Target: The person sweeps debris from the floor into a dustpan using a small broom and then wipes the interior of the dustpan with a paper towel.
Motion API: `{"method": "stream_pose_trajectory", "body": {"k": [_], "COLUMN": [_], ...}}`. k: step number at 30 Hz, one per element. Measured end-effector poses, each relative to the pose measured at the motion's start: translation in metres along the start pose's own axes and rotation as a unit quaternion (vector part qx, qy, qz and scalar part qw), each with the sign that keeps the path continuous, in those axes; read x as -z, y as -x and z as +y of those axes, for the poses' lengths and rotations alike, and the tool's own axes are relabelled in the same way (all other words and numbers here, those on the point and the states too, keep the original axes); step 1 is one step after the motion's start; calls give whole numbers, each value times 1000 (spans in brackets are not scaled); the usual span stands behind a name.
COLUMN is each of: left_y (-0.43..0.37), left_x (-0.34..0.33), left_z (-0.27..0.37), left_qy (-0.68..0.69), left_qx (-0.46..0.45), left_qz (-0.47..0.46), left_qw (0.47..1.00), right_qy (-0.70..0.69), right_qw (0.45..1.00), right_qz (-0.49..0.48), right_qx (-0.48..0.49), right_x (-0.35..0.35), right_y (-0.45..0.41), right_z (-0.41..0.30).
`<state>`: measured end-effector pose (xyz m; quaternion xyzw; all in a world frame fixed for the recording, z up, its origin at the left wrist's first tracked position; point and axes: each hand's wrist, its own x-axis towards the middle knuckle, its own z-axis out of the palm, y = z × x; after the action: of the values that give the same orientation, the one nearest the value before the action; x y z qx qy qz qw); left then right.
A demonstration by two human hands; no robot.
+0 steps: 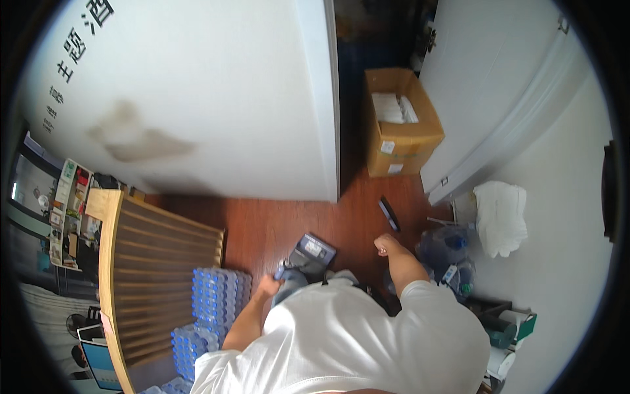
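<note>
My left hand (269,284) is near my thigh, its fingers closed around a small bluish object (279,272) that is too small to name. My right hand (386,244) hangs above the floor with its fingers curled; whether anything is inside it cannot be made out. Just beyond my right hand, a dark, narrow object (389,213) lies on the wooden floor (266,221). A grey box-like object with a printed label (312,250) is in front of my legs, between my two hands.
Shrink-wrapped water bottles (216,295) are stacked at left beside a slatted wooden counter (162,276). An open cardboard box (403,150) stands in the doorway by a white door (472,74). Large water jugs (445,246) and a white bag (501,216) are at right.
</note>
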<state>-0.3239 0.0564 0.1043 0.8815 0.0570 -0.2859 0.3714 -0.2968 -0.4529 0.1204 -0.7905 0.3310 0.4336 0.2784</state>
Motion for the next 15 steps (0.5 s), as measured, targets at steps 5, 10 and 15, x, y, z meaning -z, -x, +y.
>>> {"method": "stream_pose_trajectory", "body": {"k": [5,10,15], "left_y": [-5,-8,-26], "left_x": [9,13,-6], "left_z": [47,86,72], "left_qy": [-114,-112,-104], "left_qx": [-19,-26,-2], "left_qz": [-20,-50,-63], "left_qw": [993,992,993], "right_qy": [228,-85,-18], "right_qw": [965,996,1000], "right_qz": [-57,11,-11], "right_qx": [118,-16,-21], "right_x": [-35,-39,-55], "right_y": [-23,31,54], "right_z": [15,4,5]}}
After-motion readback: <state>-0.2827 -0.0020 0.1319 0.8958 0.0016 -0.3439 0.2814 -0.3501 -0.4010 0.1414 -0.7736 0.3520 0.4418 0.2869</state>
